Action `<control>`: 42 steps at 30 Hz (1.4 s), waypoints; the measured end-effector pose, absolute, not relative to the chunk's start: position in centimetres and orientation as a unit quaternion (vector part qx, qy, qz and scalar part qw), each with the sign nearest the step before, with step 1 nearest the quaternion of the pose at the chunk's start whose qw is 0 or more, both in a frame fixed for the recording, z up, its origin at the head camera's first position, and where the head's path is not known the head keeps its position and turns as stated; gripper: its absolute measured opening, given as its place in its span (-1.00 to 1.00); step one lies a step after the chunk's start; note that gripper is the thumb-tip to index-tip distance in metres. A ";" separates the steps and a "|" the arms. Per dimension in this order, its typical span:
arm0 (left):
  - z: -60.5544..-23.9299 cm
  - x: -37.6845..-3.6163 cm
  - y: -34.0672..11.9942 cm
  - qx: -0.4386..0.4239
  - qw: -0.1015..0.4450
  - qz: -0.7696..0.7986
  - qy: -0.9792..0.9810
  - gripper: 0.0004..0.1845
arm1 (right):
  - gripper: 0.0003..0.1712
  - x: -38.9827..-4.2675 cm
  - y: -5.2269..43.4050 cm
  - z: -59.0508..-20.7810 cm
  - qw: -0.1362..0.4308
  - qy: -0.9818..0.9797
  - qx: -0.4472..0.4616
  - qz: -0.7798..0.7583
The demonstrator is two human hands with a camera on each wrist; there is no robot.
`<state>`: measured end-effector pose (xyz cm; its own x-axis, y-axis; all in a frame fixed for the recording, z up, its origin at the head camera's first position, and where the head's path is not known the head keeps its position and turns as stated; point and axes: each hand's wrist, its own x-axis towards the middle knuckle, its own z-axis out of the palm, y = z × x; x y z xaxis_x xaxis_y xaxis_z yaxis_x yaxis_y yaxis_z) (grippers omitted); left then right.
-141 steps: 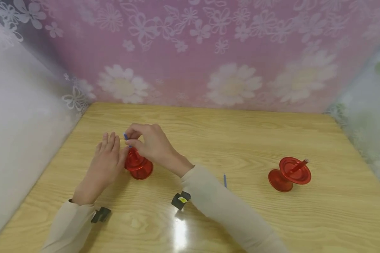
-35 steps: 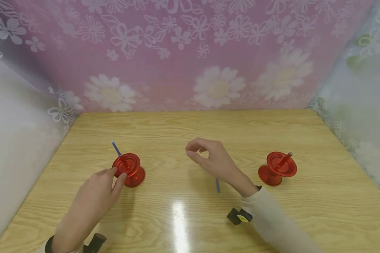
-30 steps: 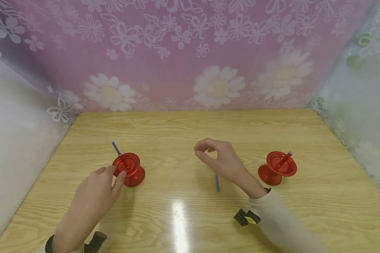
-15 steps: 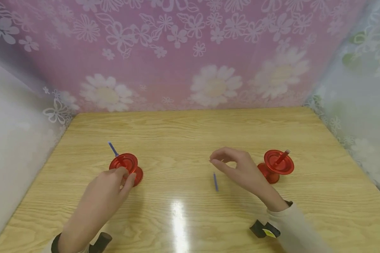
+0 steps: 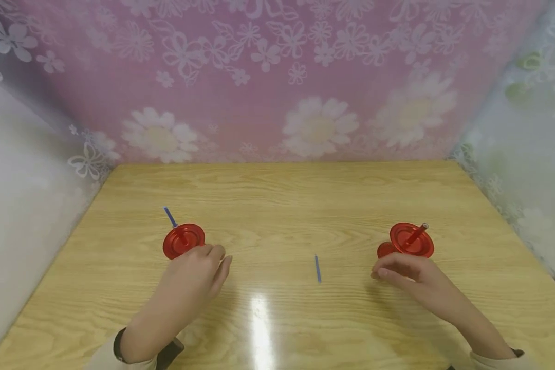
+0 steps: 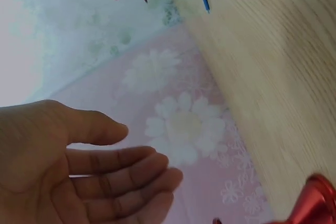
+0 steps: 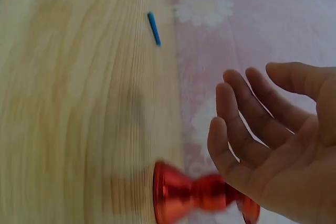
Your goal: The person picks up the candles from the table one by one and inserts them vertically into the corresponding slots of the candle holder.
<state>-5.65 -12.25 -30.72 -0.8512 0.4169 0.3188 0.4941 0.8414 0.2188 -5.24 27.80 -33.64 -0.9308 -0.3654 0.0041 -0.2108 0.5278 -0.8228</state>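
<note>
A red candle holder (image 5: 183, 240) stands on the left with a slim blue candle (image 5: 170, 217) upright in its stem. My left hand (image 5: 185, 288) is just in front of it, hiding its foot; in the left wrist view its palm (image 6: 105, 182) is bare and the fingers are loosely bent. On the right is a second red candle holder (image 5: 411, 240), its stem bare on top. My right hand (image 5: 413, 282) hovers at its near side, fingers relaxed and nothing in them, covering part of the foot. Another blue candle (image 5: 317, 268) lies between the hands.
All of this is on a light wood table (image 5: 268, 205). A pink flowered backdrop (image 5: 259, 113) rises behind the far edge, with pale walls along the left and right sides.
My right hand has let go of the blue candle at the left holder and travelled right to the other holder. My left hand has shifted right and nearer, in front of the left holder.
</note>
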 end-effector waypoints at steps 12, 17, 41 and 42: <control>-31.3 -7.6 -8.1 -0.319 0.129 -0.169 -0.924 -0.78 | -0.82 -5.9 35.0 -33.1 0.118 0.912 -0.160 -0.360; -31.8 -9.1 -5.6 -0.325 0.096 -0.174 -0.924 -0.71 | -0.81 -7.2 36.8 -31.9 0.083 0.942 -0.117 -0.304; -36.2 -11.0 3.2 -0.253 -0.157 0.007 -0.955 -0.61 | -0.37 -14.0 36.0 -33.6 -0.019 0.966 -0.051 -0.253; -36.2 -10.9 3.2 -0.256 -0.157 0.016 -0.954 -0.62 | -0.36 -14.0 35.8 -33.9 -0.011 0.966 -0.051 -0.254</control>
<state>-10.93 3.17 -36.20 -0.8192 0.4840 -0.3078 0.4943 0.8679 0.0493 -14.04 35.79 -33.85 -0.9946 -0.0924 0.0466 -0.1034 0.8658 -0.4895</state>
